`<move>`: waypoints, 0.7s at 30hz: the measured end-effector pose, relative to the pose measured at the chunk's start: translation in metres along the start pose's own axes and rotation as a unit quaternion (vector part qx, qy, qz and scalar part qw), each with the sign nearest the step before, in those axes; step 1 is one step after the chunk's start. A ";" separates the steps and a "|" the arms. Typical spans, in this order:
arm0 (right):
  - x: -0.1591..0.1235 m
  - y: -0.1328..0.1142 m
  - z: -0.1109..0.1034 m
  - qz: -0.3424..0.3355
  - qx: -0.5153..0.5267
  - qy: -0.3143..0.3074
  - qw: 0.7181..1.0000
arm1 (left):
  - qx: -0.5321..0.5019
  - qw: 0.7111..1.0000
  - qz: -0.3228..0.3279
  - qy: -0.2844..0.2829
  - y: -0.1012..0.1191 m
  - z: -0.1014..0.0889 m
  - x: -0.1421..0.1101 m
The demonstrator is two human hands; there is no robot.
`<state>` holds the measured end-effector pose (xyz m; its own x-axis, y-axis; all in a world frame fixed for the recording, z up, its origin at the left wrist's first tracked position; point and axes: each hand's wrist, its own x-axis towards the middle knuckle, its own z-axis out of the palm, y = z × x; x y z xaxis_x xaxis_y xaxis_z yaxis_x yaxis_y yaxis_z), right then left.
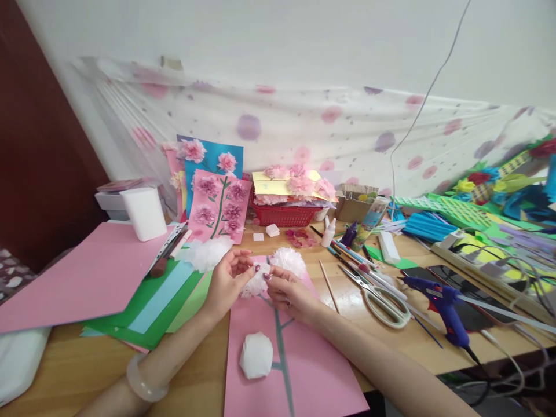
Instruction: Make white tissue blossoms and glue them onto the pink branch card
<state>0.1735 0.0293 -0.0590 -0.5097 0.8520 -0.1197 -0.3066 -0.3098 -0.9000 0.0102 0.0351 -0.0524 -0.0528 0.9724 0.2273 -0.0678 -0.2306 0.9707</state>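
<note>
Both hands meet above a pink sheet that bears a painted grey-green stem with branches. Between the thumb and fingers of my left hand is a small piece of white tissue paper. My right hand pinches the same piece from the other side. Just under my fingers shows a fluffy white paper flower, partly hidden. A second white paper flower is at the sheet's top, behind my right hand. Lower on the sheet lies a rounded stack of white tissue, beside the stem.
Scissors, a wooden stick and a blue glue gun lie to the right. Left are coloured sheets and loose white tissue. Behind stand a red basket, a glue bottle and flower pictures.
</note>
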 end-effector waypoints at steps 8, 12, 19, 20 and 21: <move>0.005 0.006 -0.007 -0.048 -0.043 0.052 0.997 | -0.061 0.993 -0.088 -0.045 -0.002 -0.001 0.002; 0.006 0.006 -0.008 -0.042 -0.034 0.046 0.998 | -0.046 0.993 -0.102 -0.038 -0.002 -0.001 0.002; 0.006 0.004 -0.005 -0.076 -0.025 0.073 0.994 | -0.010 0.999 -0.043 -0.011 -0.004 -0.005 0.005; 0.005 0.004 -0.005 -0.085 -0.030 0.076 0.993 | 0.006 1.000 -0.022 -0.009 -0.004 -0.005 0.005; 0.004 0.004 -0.005 -0.091 -0.035 0.075 0.992 | 0.022 1.000 0.002 -0.011 -0.004 -0.006 0.005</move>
<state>0.1743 0.0339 -0.0649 -0.3249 0.9457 -0.0090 -0.3234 -0.1200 -0.9386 0.0045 0.0406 -0.0552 -0.0318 0.9722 0.2320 -0.0245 -0.2328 0.9722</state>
